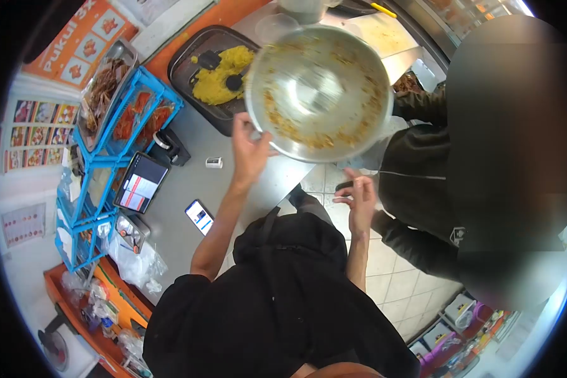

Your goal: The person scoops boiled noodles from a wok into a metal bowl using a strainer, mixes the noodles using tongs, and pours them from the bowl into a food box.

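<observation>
A large steel mixing bowl (318, 94) is held up and tilted, its inside facing me. Orange-brown food scraps cling to its inner wall. My left hand (252, 148) grips the bowl's rim at the lower left, with the thumb on the near side. Below the bowl and apart from it is my right hand (359, 200), its fingers partly bent and spread, with nothing clearly held. Behind the bowl's left edge, a dark tray (183, 66) on the counter carries yellow food (217, 85) and dark utensils.
A person in a dark jacket (416, 164) stands close on my right. The grey counter (176, 242) bears a phone (199, 217), a tablet (141, 183) and a small white object (214, 162). Blue racks (85, 189) with food trays stand left. A cutting board (384, 38) lies behind the bowl.
</observation>
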The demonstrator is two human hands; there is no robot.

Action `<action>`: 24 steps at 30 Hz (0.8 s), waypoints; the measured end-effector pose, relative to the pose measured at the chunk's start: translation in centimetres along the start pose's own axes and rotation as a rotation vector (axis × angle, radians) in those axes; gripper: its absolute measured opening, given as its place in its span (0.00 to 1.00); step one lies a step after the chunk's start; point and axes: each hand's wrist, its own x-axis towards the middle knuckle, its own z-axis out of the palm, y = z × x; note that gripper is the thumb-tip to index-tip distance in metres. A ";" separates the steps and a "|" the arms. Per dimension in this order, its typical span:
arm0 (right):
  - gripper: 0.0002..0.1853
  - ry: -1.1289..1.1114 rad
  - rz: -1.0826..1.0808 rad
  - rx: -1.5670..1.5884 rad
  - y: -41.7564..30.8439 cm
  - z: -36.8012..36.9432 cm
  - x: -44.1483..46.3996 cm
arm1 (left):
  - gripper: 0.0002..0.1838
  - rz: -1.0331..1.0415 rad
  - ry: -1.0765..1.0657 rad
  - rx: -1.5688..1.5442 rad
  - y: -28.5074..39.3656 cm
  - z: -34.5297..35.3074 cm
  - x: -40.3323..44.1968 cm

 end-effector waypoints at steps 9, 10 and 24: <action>0.13 0.089 0.192 -0.248 5.1 -7.1 -14.4 | 0.29 -0.040 -0.028 0.301 5.3 -9.1 -5.3; 0.13 0.138 0.234 -0.261 5.6 -8.4 -16.5 | 0.29 -0.056 -0.068 0.367 5.1 -10.1 -6.5; 0.25 0.894 0.724 0.006 30.6 -37.8 -42.1 | 0.24 -0.318 -0.786 0.457 1.0 8.4 -30.8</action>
